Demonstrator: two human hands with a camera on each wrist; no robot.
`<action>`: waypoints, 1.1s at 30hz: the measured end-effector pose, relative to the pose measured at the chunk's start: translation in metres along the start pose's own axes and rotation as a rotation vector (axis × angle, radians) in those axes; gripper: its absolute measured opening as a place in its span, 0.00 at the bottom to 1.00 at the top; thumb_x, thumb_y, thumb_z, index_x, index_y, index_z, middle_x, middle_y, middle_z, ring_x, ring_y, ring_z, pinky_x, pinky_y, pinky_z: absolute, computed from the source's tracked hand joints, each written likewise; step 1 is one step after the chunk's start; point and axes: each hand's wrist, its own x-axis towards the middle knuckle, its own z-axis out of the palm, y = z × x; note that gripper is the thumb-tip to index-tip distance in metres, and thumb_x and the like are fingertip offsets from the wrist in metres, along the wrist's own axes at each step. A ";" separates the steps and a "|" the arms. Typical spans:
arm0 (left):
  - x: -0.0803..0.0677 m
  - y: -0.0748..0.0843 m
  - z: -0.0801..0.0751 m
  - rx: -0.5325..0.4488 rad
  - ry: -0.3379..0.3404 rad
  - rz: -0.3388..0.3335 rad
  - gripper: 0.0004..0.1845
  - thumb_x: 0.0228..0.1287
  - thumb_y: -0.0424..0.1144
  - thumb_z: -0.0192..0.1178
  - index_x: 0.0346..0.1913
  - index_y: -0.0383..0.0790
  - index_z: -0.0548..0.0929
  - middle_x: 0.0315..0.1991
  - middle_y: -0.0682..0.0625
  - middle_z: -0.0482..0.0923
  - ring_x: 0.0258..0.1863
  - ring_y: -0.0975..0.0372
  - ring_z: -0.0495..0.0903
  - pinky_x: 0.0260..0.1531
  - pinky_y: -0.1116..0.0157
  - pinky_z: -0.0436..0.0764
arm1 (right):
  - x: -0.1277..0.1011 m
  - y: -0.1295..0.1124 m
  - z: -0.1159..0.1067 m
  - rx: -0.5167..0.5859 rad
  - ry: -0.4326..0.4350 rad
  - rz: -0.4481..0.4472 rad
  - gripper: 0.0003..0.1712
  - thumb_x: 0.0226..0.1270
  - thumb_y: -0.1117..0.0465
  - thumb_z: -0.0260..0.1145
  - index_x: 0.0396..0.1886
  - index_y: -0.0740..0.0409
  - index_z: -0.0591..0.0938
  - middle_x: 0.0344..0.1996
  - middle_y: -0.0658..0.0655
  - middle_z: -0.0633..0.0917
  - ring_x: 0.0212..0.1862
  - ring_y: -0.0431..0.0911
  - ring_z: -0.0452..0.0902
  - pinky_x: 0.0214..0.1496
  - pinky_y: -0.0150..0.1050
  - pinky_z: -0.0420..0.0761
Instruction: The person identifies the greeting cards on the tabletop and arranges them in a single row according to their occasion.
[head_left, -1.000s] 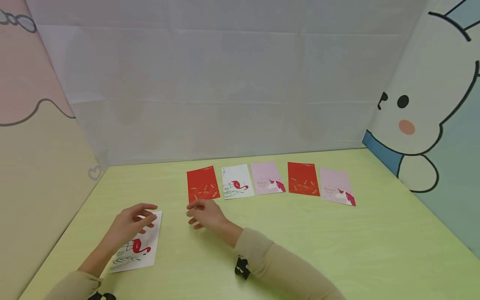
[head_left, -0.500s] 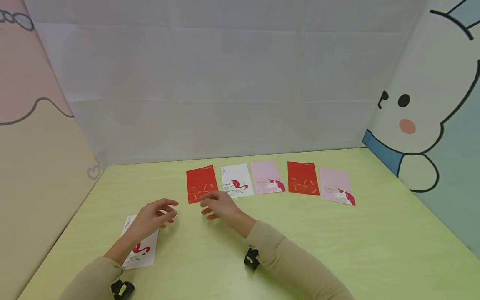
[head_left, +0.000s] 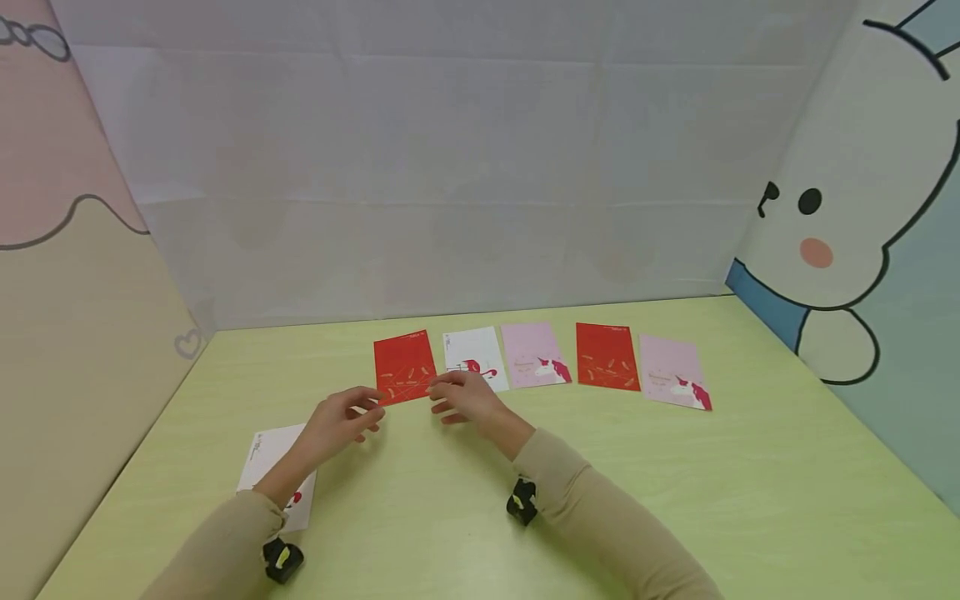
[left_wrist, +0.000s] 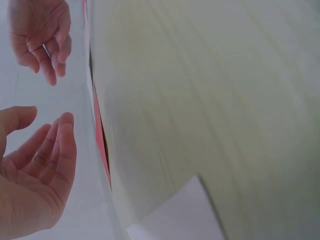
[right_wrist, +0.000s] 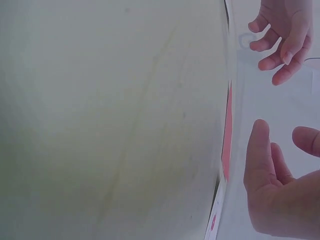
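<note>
Green table (head_left: 750,500) w/ cards in a row near back wall: pink card (head_left: 534,355), then red card (head_left: 607,357) just beside, another pink card (head_left: 673,372) at right end. Flamingo card (head_left: 264,450) lying apart, front left. Bunny drawing (head_left: 847,208) on right panel. Grey sheet (head_left: 450,167) behind. Small heart (head_left: 189,343) on left panel.

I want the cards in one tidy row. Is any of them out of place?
Yes. Five cards lie in a row at the back of the table; the white flamingo card lies apart at the near left, partly under the left forearm. Both hands hover by the red card at the row's left end.
</note>
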 end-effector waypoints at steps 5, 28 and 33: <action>0.008 0.003 0.010 -0.024 0.014 0.030 0.16 0.58 0.32 0.58 0.47 0.28 0.74 0.35 0.44 0.75 0.30 0.53 0.78 0.23 0.66 0.78 | 0.004 0.002 -0.012 -0.028 0.005 0.018 0.15 0.61 0.60 0.58 0.46 0.63 0.76 0.40 0.61 0.79 0.37 0.49 0.78 0.36 0.40 0.78; 0.047 0.021 0.051 -0.145 0.030 -0.154 0.24 0.57 0.35 0.59 0.57 0.34 0.68 0.52 0.42 0.69 0.47 0.52 0.71 0.34 0.64 0.78 | 0.024 0.006 -0.059 -0.075 0.188 0.053 0.17 0.61 0.64 0.57 0.49 0.65 0.75 0.39 0.59 0.78 0.36 0.47 0.77 0.35 0.37 0.78; 0.057 0.026 0.060 -0.157 0.050 -0.165 0.25 0.57 0.35 0.59 0.58 0.35 0.68 0.54 0.41 0.68 0.49 0.51 0.69 0.36 0.63 0.78 | 0.028 0.007 -0.068 -0.052 0.221 0.056 0.18 0.61 0.65 0.57 0.51 0.65 0.74 0.40 0.59 0.78 0.37 0.47 0.76 0.36 0.36 0.78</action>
